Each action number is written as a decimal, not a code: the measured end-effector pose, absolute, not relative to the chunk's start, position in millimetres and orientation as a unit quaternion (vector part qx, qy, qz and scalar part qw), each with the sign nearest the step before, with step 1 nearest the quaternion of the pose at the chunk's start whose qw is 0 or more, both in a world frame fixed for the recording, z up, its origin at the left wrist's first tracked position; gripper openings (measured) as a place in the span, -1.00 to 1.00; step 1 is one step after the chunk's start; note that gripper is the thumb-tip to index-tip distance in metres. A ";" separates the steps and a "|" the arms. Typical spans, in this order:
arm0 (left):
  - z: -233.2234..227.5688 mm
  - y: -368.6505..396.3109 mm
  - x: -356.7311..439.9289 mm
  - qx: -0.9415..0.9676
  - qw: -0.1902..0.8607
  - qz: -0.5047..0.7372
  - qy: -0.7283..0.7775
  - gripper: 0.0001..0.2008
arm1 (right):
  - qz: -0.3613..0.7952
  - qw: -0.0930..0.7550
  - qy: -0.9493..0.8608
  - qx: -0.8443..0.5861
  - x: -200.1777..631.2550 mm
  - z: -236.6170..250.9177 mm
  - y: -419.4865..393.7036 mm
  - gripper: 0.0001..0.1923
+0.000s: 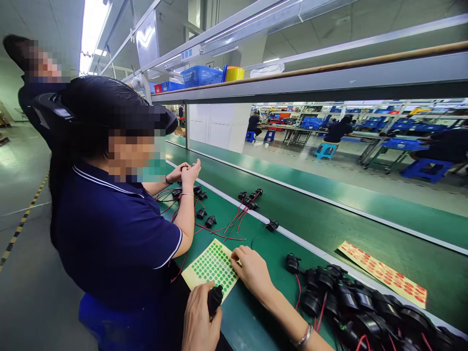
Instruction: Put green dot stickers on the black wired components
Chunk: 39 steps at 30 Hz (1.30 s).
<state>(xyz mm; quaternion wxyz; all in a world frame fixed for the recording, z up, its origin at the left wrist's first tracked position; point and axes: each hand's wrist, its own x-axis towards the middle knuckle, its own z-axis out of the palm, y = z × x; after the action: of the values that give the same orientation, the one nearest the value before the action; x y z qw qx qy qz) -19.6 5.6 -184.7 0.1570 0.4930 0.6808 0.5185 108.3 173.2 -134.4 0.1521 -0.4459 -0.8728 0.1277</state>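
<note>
A: What's each hand at?

B: The left hand (199,319) has its grip closed round a small black socket part (215,298), held upright just off the near edge of the counter (256,312). The right hand (250,268) rests on the sheet of green dot stickers (212,265), fingertips curled at the edge, nothing visibly pinched yet.

A: How to do it well?

B: I'd say lift one dot by its edge with a fingernail, keep the sheet flat, and hold the part steady and close. The pile of wired black parts (351,307) sits to the right
</note>
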 end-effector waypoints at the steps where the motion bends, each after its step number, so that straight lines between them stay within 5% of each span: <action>1: -184.3 5.9 -18.9 0.489 0.163 0.521 0.681 -0.60 | 0.143 0.164 -0.869 -0.444 109.1 -134.6 174.4 -0.83; 7: -178.3 1.3 -24.3 0.440 0.210 0.546 0.681 -0.71 | 0.241 0.243 -0.836 -0.429 125.1 -123.7 180.7 -0.82; 14: -121.7 -39.2 -50.5 0.265 0.530 0.650 0.476 -0.35 | 0.337 0.297 -0.818 -0.359 152.6 -75.0 148.4 -0.66; 19: -72.5 -51.0 -30.5 0.243 0.630 0.655 0.339 -0.47 | 0.388 0.301 -0.803 -0.338 175.2 -42.7 116.7 -0.64; 32: -46.7 -16.0 37.5 0.308 0.714 0.609 0.155 -0.77 | 0.444 0.312 -0.756 -0.365 258.4 -5.3 67.3 -0.61; 39: -42.4 -12.0 51.8 0.351 0.686 0.593 0.233 -0.71 | 0.353 0.317 -0.801 -0.364 254.3 -2.7 56.8 -0.76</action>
<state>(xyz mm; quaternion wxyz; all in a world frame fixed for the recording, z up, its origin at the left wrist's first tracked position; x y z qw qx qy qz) 51.8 -12.0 -42.4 0.6857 0.3514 0.2332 0.5933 254.3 56.8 -2.7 0.3175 -0.3636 -0.8015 0.3530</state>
